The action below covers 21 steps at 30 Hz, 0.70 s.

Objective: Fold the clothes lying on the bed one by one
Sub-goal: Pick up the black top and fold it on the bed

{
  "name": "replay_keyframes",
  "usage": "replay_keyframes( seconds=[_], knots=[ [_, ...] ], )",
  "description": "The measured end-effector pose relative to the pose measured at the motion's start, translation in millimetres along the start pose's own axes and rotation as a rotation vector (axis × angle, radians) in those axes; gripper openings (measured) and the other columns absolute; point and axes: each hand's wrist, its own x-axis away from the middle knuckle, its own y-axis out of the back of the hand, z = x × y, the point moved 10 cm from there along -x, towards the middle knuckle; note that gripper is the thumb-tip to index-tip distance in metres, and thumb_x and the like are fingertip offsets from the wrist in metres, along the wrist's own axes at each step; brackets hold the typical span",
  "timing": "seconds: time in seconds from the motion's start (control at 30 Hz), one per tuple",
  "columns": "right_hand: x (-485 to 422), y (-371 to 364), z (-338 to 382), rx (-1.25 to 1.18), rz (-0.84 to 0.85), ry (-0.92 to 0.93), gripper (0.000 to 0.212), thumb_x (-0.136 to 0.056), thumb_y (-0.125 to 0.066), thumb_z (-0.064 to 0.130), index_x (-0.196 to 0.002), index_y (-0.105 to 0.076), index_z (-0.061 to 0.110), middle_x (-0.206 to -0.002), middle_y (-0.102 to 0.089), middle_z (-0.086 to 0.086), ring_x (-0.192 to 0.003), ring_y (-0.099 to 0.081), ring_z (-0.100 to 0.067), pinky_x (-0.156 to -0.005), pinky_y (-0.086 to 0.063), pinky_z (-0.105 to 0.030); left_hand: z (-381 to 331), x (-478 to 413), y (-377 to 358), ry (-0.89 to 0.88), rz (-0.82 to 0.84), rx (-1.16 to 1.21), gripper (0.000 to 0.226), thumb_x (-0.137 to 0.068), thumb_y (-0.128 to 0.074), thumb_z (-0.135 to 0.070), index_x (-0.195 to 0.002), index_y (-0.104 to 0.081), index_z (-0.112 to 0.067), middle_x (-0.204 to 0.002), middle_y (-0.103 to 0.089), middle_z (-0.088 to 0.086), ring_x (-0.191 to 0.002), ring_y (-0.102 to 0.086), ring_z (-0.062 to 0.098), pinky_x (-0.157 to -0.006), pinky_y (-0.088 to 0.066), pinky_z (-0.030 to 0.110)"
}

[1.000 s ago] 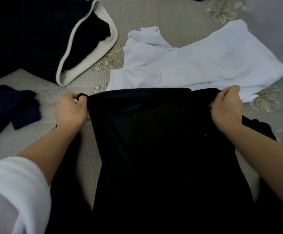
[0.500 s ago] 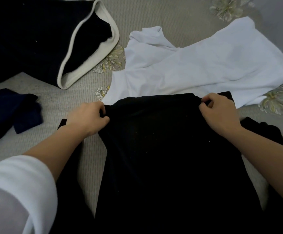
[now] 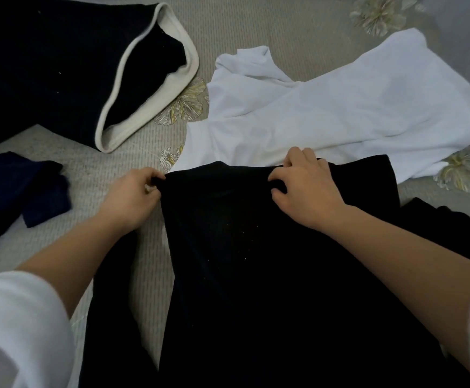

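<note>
black soft garment [image 3: 256, 261], top edge pinched by left hand [image 3: 133, 197], right hand [image 3: 306, 189]; ribbed bedspread [image 3: 256, 26].

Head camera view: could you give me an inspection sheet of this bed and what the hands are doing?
Surface: grey bed cover with flower print.
Job's things: black garment nearest, white shirt beyond it; dark garment with cream band far left; navy cloth left.
Clutter: nothing seen.
Hands: left hand pinches black garment's top corner; right hand grips its top edge.
Cables: nothing seen.
Surroundings: pale blurred area far right, unidentifiable.
</note>
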Motion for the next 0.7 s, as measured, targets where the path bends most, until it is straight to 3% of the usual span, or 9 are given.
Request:
replay_keyframes(
  seconds=[0.07,0.13,0.2,0.3,0.4,0.5,0.6,0.7],
  knots=[
    [0,11,-5,-0.062,-0.082,-0.025,0.022,-0.088,-0.06,0.031,-0.101,-0.071,0.017,-0.097,-0.041,0.0,-0.102,-0.041,-0.024,-0.084,-0.032,-0.036,-5,2,3,-0.079,-0.038,-0.036,0.014,-0.089,-0.063,-0.018,-0.102,-0.067,-0.015,-0.119,-0.054,0.006,-0.115,-0.05,0.024,-0.095,-0.036,0.032],
    [5,29,-16,-0.198,-0.22,-0.077,0.02,-0.086,-0.065,0.031,-0.089,-0.073,0.013,-0.087,-0.042,0.0,-0.092,-0.047,-0.025,-0.08,-0.039,-0.039,-2,4,16,-0.061,-0.109,0.121,0.007,-0.087,-0.066,-0.018,-0.088,-0.067,-0.012,-0.127,-0.054,-0.001,-0.123,-0.046,0.018,-0.105,-0.032,0.033],
    [11,41,-33,-0.29,-0.302,-0.167,0.02,-0.087,-0.064,0.032,-0.086,-0.073,0.014,-0.08,-0.044,0.002,-0.082,-0.051,-0.023,-0.074,-0.039,-0.036,6,8,29,0.046,-0.124,0.461,0.012,-0.087,-0.063,-0.016,-0.075,-0.063,-0.016,-0.122,-0.06,-0.012,-0.118,-0.052,0.009,-0.105,-0.035,0.034],
    [16,44,-56,-0.348,-0.332,-0.282,0.022,-0.091,-0.059,0.032,-0.086,-0.071,0.015,-0.064,-0.048,0.007,-0.073,-0.053,-0.021,-0.065,-0.027,-0.027,5,8,34,0.138,0.033,0.95,0.022,-0.089,-0.058,-0.013,-0.069,-0.057,-0.02,-0.09,-0.071,-0.01,-0.092,-0.065,0.01,-0.087,-0.048,0.034],
    [17,48,-70,-0.424,-0.393,-0.369,0.023,-0.092,-0.058,0.033,-0.088,-0.071,0.014,-0.057,-0.046,0.015,-0.068,-0.05,-0.015,-0.062,-0.024,-0.024,8,9,37,0.171,0.213,0.628,0.008,-0.09,-0.061,-0.014,-0.092,-0.064,-0.007,-0.086,-0.073,0.007,-0.081,-0.07,0.021,-0.072,-0.06,0.03],
    [14,52,-72,-0.491,-0.46,-0.422,0.023,-0.092,-0.057,0.035,-0.088,-0.071,0.017,-0.057,-0.052,0.013,-0.067,-0.055,-0.016,-0.061,-0.026,-0.023,17,8,43,0.222,0.276,0.491,0.015,-0.085,-0.068,-0.018,-0.096,-0.061,-0.01,-0.079,-0.073,0.008,-0.065,-0.069,0.012,-0.059,-0.058,0.021],
    [2,43,-61,-0.523,-0.427,-0.402,0.021,-0.092,-0.057,0.033,-0.092,-0.07,0.017,-0.075,-0.069,0.001,-0.083,-0.065,-0.02,-0.075,-0.042,-0.029,32,-5,61,0.251,0.056,0.454,0.011,-0.085,-0.07,-0.018,-0.089,-0.06,-0.018,-0.074,-0.066,0.001,-0.059,-0.06,0.007,-0.056,-0.048,0.022],
    [-4,2,-29,-0.526,-0.098,-0.253,0.038,-0.09,-0.061,0.026,-0.127,-0.059,0.019,-0.117,-0.068,-0.002,-0.113,-0.059,-0.019,-0.101,-0.04,-0.029,48,-8,47,0.376,-0.137,0.593,0.013,-0.09,-0.061,-0.004,-0.097,-0.057,-0.015,-0.08,-0.062,0.009,-0.053,-0.061,0.006,-0.051,-0.053,0.021]
  ],
)
